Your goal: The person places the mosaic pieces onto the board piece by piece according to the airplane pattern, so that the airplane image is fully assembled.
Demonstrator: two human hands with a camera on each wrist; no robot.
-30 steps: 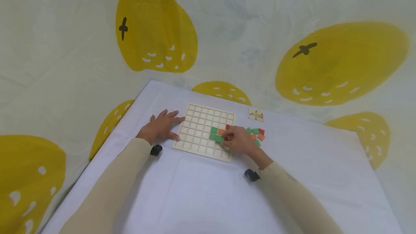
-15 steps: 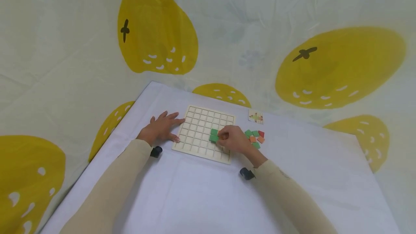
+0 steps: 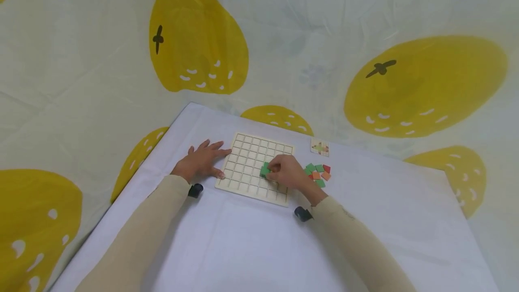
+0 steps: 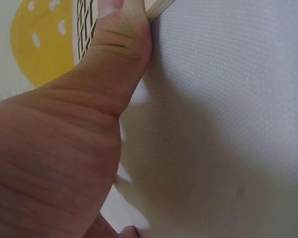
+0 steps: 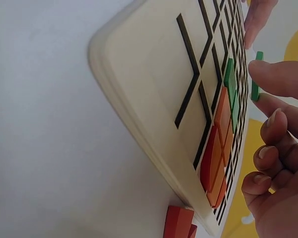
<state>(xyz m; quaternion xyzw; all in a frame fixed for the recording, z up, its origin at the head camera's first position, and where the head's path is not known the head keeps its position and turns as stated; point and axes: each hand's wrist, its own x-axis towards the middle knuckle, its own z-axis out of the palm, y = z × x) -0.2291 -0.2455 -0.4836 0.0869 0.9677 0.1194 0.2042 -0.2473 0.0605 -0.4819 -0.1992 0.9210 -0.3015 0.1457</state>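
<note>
In the right wrist view, my right hand (image 5: 283, 129) pinches a small green square tile (image 5: 257, 77) between thumb and forefinger, its other fingers curled. The tile stands on edge over the wooden grid board (image 5: 134, 64). On that board lie green tiles (image 5: 230, 79), orange tiles (image 5: 222, 116) and red tiles (image 5: 207, 166). From the head view, the right hand (image 3: 289, 172) covers most of these tiles. My left hand (image 3: 200, 161) is spread at the board's left side, with its thumb (image 4: 116, 29) and a fingertip at the board's edge.
Several loose green, orange and red tiles (image 3: 319, 168) lie right of the board on the white-covered table (image 3: 251, 247). Behind them is a small card (image 3: 320, 147) with a coloured pattern on a grid. A cloth (image 3: 292, 48) with yellow fruit prints hangs behind the table.
My right hand has moved a little left across the board, uncovering more loose tiles on the right and hiding the orange tiles on the board. The left hand has stayed in place.
</note>
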